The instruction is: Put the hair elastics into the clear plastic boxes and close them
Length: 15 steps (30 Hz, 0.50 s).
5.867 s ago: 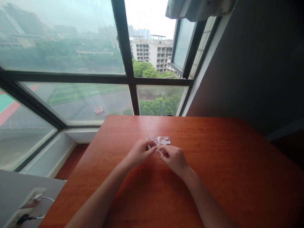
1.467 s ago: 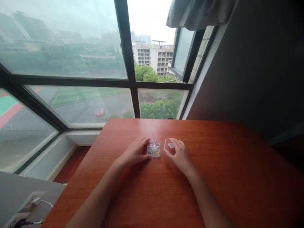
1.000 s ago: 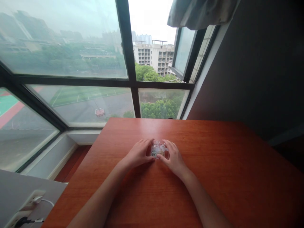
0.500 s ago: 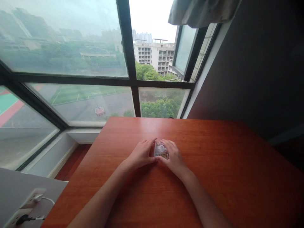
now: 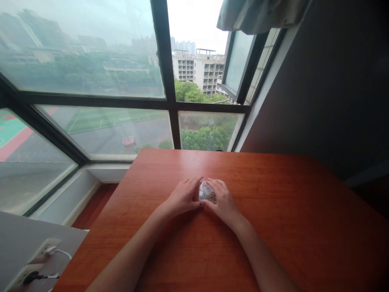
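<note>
A small clear plastic box or packet (image 5: 207,192) with whitish and brownish, ring-like contents lies on the reddish-brown wooden table (image 5: 273,194). What exactly is inside is too small to make out. My left hand (image 5: 184,195) curves around its left side, thumb at the near edge and fingers at the far edge. From the right, my right hand (image 5: 221,197) grips it the same way and covers its right part. The two thumbs nearly meet at the front.
Beyond the table's far edge stand large dark-framed windows (image 5: 172,106), with one pane swung outward. A grey curtain (image 5: 261,16) hangs at the top right. Wall sockets (image 5: 33,271) with plugged-in cables are at the lower left, beside the table.
Both hands stay around the clear container, almost unmoved. The whole view has shifted very slightly, and the contents catch the light a little differently.
</note>
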Tool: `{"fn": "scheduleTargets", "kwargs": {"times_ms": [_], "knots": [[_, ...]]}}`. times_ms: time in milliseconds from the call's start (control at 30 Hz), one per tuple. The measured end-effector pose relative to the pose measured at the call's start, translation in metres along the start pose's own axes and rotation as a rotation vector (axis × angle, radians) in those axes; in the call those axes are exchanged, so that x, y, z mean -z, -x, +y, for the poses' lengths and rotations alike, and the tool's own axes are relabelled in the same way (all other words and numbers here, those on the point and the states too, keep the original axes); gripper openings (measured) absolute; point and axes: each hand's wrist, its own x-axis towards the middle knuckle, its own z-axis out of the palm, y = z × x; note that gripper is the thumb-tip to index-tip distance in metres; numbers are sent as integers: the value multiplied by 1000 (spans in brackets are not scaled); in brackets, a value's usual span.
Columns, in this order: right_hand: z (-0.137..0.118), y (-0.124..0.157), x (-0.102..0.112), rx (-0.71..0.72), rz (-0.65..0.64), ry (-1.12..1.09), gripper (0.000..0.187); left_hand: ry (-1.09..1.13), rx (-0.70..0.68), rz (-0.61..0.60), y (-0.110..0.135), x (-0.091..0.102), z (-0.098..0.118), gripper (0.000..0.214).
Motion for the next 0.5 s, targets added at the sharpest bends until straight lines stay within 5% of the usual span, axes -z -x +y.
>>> {"fn": "scheduleTargets", "kwargs": {"times_ms": [500], "knots": [[-8, -3, 8, -88, -56, 11, 56, 74, -105, -53, 0, 15, 1, 65]]}}
